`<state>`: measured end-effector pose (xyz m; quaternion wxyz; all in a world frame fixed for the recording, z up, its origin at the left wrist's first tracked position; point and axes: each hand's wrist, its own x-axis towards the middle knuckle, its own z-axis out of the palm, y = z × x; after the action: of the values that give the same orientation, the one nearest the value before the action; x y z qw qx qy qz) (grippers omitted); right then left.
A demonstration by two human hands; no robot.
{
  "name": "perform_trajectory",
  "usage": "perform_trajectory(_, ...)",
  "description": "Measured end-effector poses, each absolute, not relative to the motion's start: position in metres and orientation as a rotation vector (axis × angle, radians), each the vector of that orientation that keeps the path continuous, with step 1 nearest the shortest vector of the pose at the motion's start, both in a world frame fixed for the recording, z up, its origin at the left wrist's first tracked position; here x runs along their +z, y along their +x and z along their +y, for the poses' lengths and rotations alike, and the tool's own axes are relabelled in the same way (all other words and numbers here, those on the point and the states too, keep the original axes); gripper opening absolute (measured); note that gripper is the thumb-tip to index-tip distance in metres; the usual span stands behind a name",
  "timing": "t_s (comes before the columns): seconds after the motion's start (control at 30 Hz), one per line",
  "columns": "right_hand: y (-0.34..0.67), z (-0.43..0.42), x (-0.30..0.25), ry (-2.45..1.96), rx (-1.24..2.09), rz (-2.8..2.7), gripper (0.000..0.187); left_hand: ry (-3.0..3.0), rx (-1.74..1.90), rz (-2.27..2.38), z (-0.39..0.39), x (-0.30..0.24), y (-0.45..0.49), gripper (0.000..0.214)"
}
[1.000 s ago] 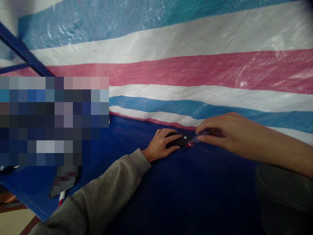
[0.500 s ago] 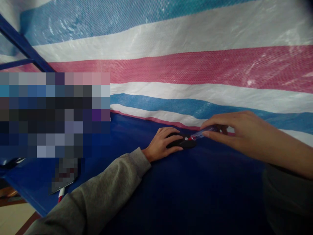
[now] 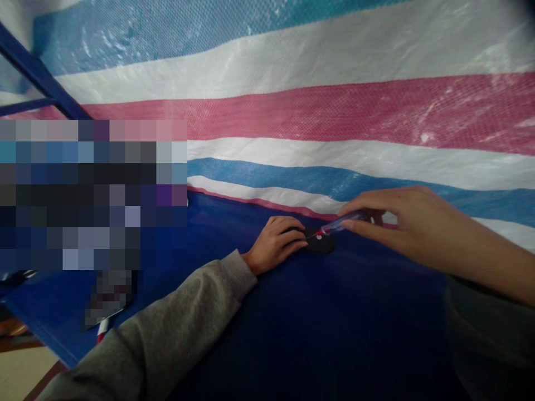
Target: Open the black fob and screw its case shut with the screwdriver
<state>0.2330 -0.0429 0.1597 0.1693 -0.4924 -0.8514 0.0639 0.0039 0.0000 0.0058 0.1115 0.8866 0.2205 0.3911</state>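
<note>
Black oval piece [image 3: 321, 244]: small, matte, flat on the blue tabletop [image 3: 334, 323], a white dot seen on its top. Nearer than the piece, a grey sleeve [image 3: 167, 328] is laid across the tabletop. The piece is held down from its left by the left hand [image 3: 273, 245], fingers closed over its edge. Just right of the piece, a clear-handled screwdriver [image 3: 340, 224] with a red collar is pinched in the right hand [image 3: 401, 217], tip set at the dot. Just behind the piece, a striped tarp [image 3: 317, 111] is hung.

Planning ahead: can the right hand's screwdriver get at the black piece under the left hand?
Probably yes. The left hand covers only the left side of the black piece; its right end lies bare, and the screwdriver in the right hand points at it.
</note>
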Motion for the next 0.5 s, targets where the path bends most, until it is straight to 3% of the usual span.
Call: perform_trajectory(0.5, 0.2338, -0.0440, 0.1655, -1.436, 0.184, -2.397, 0.031, 2.594, 1.141, 0.651, -0.0003, 0.0063, 0.0037, 0.018)
